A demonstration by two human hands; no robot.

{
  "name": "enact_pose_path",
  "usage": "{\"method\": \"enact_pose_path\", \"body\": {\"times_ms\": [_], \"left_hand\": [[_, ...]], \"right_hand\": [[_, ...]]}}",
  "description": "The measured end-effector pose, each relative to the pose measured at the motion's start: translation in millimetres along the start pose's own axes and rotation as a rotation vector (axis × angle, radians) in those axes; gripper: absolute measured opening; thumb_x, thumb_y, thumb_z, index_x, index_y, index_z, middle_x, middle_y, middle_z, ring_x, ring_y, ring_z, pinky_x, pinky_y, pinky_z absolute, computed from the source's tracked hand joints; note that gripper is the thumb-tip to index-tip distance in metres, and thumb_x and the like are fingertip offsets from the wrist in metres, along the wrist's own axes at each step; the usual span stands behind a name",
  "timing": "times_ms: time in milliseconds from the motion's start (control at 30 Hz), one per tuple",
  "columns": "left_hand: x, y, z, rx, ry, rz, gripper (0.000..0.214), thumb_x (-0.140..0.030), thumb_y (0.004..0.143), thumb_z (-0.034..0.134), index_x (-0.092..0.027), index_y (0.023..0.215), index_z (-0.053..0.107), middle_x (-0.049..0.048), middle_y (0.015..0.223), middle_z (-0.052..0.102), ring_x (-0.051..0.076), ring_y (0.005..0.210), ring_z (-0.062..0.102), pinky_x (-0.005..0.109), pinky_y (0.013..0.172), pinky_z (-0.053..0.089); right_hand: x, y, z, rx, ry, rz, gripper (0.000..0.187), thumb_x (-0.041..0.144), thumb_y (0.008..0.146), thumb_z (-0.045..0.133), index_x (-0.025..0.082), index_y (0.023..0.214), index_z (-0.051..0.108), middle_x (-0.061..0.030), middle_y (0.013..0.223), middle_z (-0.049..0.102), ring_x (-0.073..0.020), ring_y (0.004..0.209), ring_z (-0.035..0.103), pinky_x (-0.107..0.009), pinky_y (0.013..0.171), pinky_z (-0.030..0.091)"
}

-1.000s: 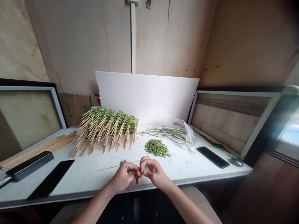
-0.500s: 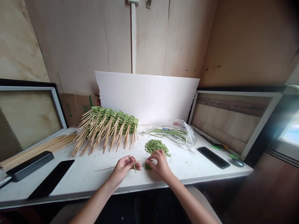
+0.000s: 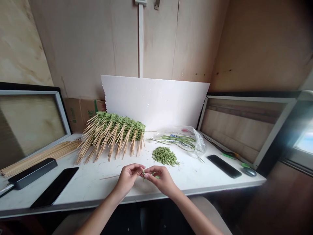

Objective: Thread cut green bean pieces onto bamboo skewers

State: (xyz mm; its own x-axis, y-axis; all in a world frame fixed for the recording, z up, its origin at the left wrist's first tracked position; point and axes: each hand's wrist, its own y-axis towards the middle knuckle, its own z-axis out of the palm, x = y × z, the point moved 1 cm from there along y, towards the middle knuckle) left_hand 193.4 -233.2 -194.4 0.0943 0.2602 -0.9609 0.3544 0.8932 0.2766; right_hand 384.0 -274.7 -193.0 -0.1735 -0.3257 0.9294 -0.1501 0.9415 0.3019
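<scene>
My left hand (image 3: 128, 178) is closed in a pinch on a thin bamboo skewer (image 3: 109, 177), whose bare end sticks out to the left. At the fingertips a short cut piece of green bean (image 3: 143, 173) shows. My right hand (image 3: 161, 179) meets the left one there, thumb and fingers pinched on a bean piece, mostly hidden by the fingers. Just behind them lies a heap of cut green bean pieces (image 3: 165, 156). A few more pieces show partly under my right hand.
Back left, filled bean skewers (image 3: 117, 130) are stacked beside bare skewers (image 3: 46, 156). A plastic bag of long beans (image 3: 178, 138) lies back right. Phones (image 3: 55, 187) (image 3: 224, 165), a black box (image 3: 33, 170) and a mouse (image 3: 249, 171) rest toward the sides.
My right hand has moved left from the small pieces on the table to my left fingertips, bringing a bean piece. The left hand has stayed nearly in place with the skewer.
</scene>
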Motion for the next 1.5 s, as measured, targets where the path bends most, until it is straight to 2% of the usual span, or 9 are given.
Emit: {"method": "enact_pose_path", "body": {"times_ms": [333,433,567,700,800,933,1200,1333,1500], "left_hand": [[-22,0,-13.7,0.022,0.188,0.065,0.035,-0.049,0.087,0.077,-0.015,0.095,0.082,0.0118,0.086,0.079,0.025,0.082,0.075,0.033,0.081,0.058],[-28,1,-23.0,0.039,0.363,0.088,0.034,-0.046,0.092,0.071,-0.019,0.109,0.080,0.0121,0.099,0.080,0.027,0.094,0.074,0.035,0.089,0.055],[-32,7,-64.7,0.019,0.794,0.119,0.033,-0.038,0.090,0.069,-0.024,0.119,0.078,0.0101,0.101,0.079,0.031,0.099,0.070,0.039,0.096,0.048],[-16,9,-112.5,0.069,1.046,-0.156,0.024,-0.034,0.073,0.078,-0.020,0.094,0.080,0.0115,0.098,0.077,0.032,0.092,0.070,0.035,0.083,0.048],[-1,9,-128.2,0.133,1.069,-0.243,0.013,-0.030,0.073,0.074,-0.020,0.081,0.077,0.0103,0.095,0.075,0.029,0.084,0.070,0.033,0.077,0.047],[5,10,-126.6,0.193,1.037,-0.190,0.015,-0.031,0.079,0.066,-0.019,0.073,0.072,0.0096,0.088,0.074,0.027,0.080,0.068,0.032,0.073,0.045],[-19,10,-114.3,0.149,0.894,-0.112,0.027,-0.043,0.098,0.046,-0.021,0.094,0.061,0.0041,0.083,0.069,0.021,0.072,0.061,0.027,0.068,0.042],[-36,11,-98.1,0.080,0.792,0.031,0.028,-0.046,0.099,0.050,-0.021,0.098,0.064,0.0047,0.085,0.069,0.022,0.078,0.065,0.028,0.072,0.047],[-57,3,-73.2,-0.006,0.663,0.164,0.026,-0.046,0.095,0.061,-0.021,0.099,0.069,0.0064,0.091,0.072,0.021,0.083,0.068,0.027,0.073,0.054]], "right_hand": [[-5,-5,12,-0.018,0.114,0.004,0.035,0.051,0.080,0.085,0.022,0.100,0.082,-0.0082,0.099,0.081,-0.0255,0.093,0.075,-0.036,0.083,0.058],[-12,-4,13,-0.093,0.119,0.021,0.039,0.054,0.078,0.085,0.022,0.100,0.082,-0.0081,0.094,0.080,-0.0241,0.087,0.073,-0.035,0.079,0.058],[-19,2,5,-0.183,0.182,0.064,0.037,0.054,0.075,0.087,0.022,0.093,0.082,-0.0066,0.088,0.078,-0.0208,0.078,0.069,-0.033,0.073,0.055],[-18,5,-2,-0.237,0.243,0.118,0.040,0.057,0.075,0.086,0.020,0.089,0.083,-0.0070,0.088,0.076,-0.0193,0.076,0.065,-0.030,0.066,0.051],[-16,6,-5,-0.281,0.261,0.145,0.043,0.058,0.074,0.086,0.020,0.094,0.083,-0.0065,0.085,0.075,-0.0187,0.075,0.063,-0.030,0.065,0.049],[-15,8,-14,-0.332,0.308,0.166,0.043,0.058,0.076,0.085,0.021,0.098,0.083,-0.0066,0.088,0.075,-0.0204,0.080,0.065,-0.030,0.067,0.049],[-8,15,-39,-0.483,0.529,0.184,0.048,0.046,0.066,0.095,0.021,0.104,0.081,-0.0113,0.105,0.080,-0.0312,0.109,0.071,-0.037,0.081,0.057],[-3,15,-45,-0.519,0.604,0.193,0.047,0.047,0.067,0.094,0.020,0.104,0.081,-0.0105,0.105,0.081,-0.0291,0.108,0.073,-0.038,0.086,0.058],[13,12,-48,-0.503,0.677,0.160,0.039,0.048,0.072,0.092,0.021,0.097,0.079,-0.0088,0.106,0.081,-0.0271,0.110,0.074,-0.032,0.080,0.059]]}}
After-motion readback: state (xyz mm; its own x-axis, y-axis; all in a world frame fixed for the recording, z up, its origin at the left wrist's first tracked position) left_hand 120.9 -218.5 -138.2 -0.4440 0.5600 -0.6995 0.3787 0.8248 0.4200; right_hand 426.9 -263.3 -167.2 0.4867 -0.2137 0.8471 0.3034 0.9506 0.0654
